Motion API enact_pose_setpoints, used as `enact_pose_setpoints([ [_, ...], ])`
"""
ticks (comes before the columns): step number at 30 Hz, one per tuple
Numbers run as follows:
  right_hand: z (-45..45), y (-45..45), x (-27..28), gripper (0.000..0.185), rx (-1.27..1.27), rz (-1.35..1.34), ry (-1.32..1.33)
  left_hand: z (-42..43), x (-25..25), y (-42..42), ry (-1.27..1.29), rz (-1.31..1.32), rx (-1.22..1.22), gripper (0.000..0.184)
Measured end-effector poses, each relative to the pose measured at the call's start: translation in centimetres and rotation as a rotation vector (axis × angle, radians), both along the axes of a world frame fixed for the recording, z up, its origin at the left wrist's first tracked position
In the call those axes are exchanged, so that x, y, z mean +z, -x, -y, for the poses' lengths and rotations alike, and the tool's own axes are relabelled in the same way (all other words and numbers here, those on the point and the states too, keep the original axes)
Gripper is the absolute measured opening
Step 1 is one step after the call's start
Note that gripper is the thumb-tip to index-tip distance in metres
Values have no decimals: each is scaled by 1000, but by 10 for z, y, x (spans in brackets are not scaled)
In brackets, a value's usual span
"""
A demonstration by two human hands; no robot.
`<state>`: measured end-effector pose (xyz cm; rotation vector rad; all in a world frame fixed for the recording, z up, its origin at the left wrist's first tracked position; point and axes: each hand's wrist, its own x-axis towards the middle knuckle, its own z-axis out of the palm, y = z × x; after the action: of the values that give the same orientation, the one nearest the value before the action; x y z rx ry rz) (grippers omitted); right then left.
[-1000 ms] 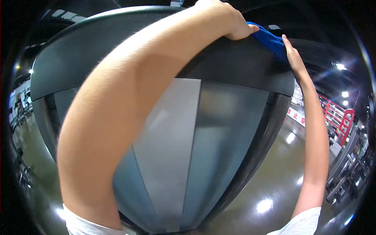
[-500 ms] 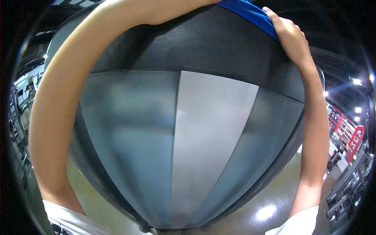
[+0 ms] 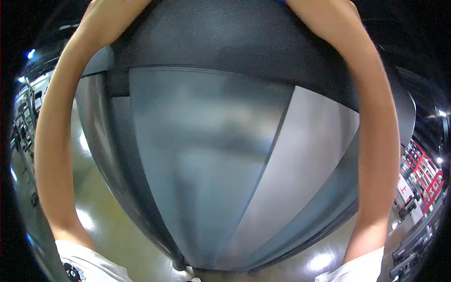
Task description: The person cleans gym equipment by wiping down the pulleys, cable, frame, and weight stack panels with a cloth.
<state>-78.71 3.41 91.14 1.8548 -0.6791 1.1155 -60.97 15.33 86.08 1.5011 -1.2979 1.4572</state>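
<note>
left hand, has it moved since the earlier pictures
Yes, leftwards: against the silver panel, the left hand was right of its top edge a second ago and is now left of it.

Large machine (image 3: 206, 141) blocks middle; gap beside left forearm (image 3: 54, 141).

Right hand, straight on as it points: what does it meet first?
Probably the blue cloth, just showing at the top edge by the right hand; fingers are out of frame, so contact is unclear.

Machine (image 3: 211, 136) between the hands (image 3: 115, 21); railing (image 3: 433, 184) far right
</note>
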Motion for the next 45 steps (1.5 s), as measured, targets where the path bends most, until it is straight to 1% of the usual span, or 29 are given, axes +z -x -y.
enact_pose_setpoints([
  [1, -5, -11, -5, 31, 4, -6, -5, -3, -3, -9, 25, -3, -1, 42],
  [3, -11, -26, -19, 33, -20, -173, 474, -6, -9, -36, 43, -6, 3, 42],
  [4, -6, -40, -12, 39, 67, -220, 551, -6, -10, -56, 105, -9, -43, 43],
  [5, -1, -48, -14, 39, 75, -217, 542, -3, -12, -73, 166, -11, -89, 44],
  [6, -7, -61, -21, 40, 144, -127, 483, -4, -22, -70, 148, -8, -243, 48],
  [8, -23, -62, -40, 43, 286, 52, 366, -5, -41, -63, 195, 23, -191, 49],
  [9, -26, -63, -41, 43, 296, 55, 360, -6, -44, -65, 250, 55, -151, 50],
  [10, -30, -64, -40, 45, 330, 26, 319, -10, -45, -61, 207, -57, -150, 51],
  [11, -33, -63, -41, 47, 363, -3, 278, -12, -43, -82, 201, -58, -139, 51],
  [13, -33, -65, -46, 48, 442, -15, 320, -17, -39, -153, 101, -13, -318, 61],
  [14, -33, -67, -49, 49, 509, -28, 372, -19, -41, -159, 91, -13, -310, 61],
  [16, -34, -82, -47, 49, 475, 3, 377, -21, -42, -165, 83, -240, -446, 46],
  [18, -38, -87, -48, 51, 449, -16, 337, -16, -62, -170, 129, -137, -385, 50],
  [19, -38, -86, -51, 51, 452, -9, 330, -19, -73, -169, 182, -37, -331, 55],
  [20, -38, -84, -55, 52, 426, 6, 357, -21, -85, -143, 159, -262, -430, 63],
  [21, -37, -82, -57, 54, 400, 17, 386, -23, -96, -129, 157, -263, -428, 63],
  [23, -30, -76, -59, 55, 530, -26, 413, -20, -120, -116, 209, -226, -197, 68],
  [24, -28, -73, -59, 55, 534, -46, 425, -19, -130, -108, 218, -185, -125, 65],
  [27, -29, -63, -64, 55, 512, -60, 461, -26, -142, -95, 210, -333, -233, 65],
  [31, -28, -44, -73, 53, 445, -87, 554, -34, -142, -80, 152, -290, -322, 56],
  [33, -32, -30, -78, 53, 403, -106, 522, -28, -145, -66, 200, -259, -293, 50],
  [35, -32, -18, -83, 55, 226, -108, 482, -25, -143, -46, 162, -26, -206, 44],
  [36, -31, -11, -86, 51, 178, -102, 486, -28, -148, -35, 42, -85, -189, 43],
  [37, -28, -5, -92, 51, 175, -103, 488, -28, -155, -25, 44, -86, -192, 43],
  [39, -18, 7, -108, 59, 41, -97, 401, -25, -171, -7, -68, -146, -220, 43],
  [40, -12, 14, -116, 65, 23, -93, 311, -22, -182, 1, -76, -130, -228, 41],
  [41, -12, 20, -126, 65, 16, -90, 317, -20, -193, 10, -82, -113, -237, 40],
  [43, -16, 36, -152, 50, 337, -20, 250, -28, -217, 29, -300, -233, -464, 35],
  [45, -13, 57, -207, 44, 614, 81, -157, -38, -250, 46, -367, -256, -551, 38],
])
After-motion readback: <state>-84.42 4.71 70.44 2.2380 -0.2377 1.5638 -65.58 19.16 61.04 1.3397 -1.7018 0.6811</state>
